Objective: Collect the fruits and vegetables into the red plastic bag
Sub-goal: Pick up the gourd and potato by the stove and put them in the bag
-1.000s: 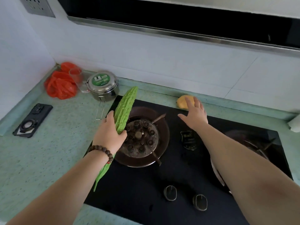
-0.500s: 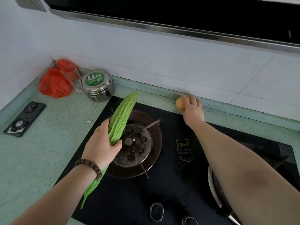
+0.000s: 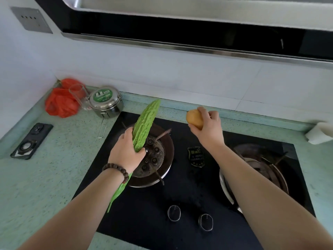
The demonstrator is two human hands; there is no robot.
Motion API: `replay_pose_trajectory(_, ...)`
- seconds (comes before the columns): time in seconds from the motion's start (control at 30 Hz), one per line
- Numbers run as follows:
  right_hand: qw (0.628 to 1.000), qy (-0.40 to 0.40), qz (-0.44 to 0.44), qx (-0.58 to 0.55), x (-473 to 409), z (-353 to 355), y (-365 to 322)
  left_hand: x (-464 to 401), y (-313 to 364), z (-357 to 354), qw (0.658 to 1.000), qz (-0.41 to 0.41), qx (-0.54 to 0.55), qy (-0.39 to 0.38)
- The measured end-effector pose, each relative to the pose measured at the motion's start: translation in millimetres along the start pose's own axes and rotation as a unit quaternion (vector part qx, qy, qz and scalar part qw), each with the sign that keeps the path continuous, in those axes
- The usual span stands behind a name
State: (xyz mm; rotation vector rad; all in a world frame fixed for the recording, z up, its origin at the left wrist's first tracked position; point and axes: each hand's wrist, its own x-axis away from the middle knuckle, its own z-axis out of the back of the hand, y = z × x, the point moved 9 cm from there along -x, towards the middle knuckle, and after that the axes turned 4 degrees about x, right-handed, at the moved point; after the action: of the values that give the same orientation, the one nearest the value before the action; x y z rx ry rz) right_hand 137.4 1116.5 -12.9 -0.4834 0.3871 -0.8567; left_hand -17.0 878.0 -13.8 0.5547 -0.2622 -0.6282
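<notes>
Head view, hob & counter. R hand [image 3: 207, 127] now clamps the yellow-orange fruit [image 3: 195, 118] and holds it lifted clear of the counter's back edge, where a moment ago it still sat under the fingers; pick-up thus done. L hand [image 3: 126, 152] keeps its fingers wrapped round the bitter gourd [image 3: 145, 126], held slantwise above the left burner [image 3: 153, 156], tip pointing to the wall. Red plastic bag [image 3: 61, 103] lies crumpled in the far-left corner, just beside a glass [image 3: 79, 95] & steel tin [image 3: 106, 101], well apart from both hands. Judged: both items in hand, none bagged yet; carry to the bag comes next.
</notes>
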Motion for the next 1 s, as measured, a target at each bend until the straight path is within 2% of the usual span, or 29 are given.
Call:
replay_pose_trajectory(0.27,0.994,0.069,-0.087,0.011,114,59,7,25,58,-7,0.991,-0.124,0.04,-0.027)
replay_pose_trajectory(0.53,0.96,0.165,-0.224,0.03,247,103,33,94,116,-46,0.953,-0.273,0.052,-0.122)
replay_pose_trajectory(0.7,0.912,0.221,-0.341,0.055,361,121,58,168,152,-81,0.911,-0.352,0.053,-0.206)
replay_pose_trajectory(1.0,0.797,0.333,-0.5,0.065,575,163,79,332,204,-144,0.81,-0.472,0.053,-0.345)
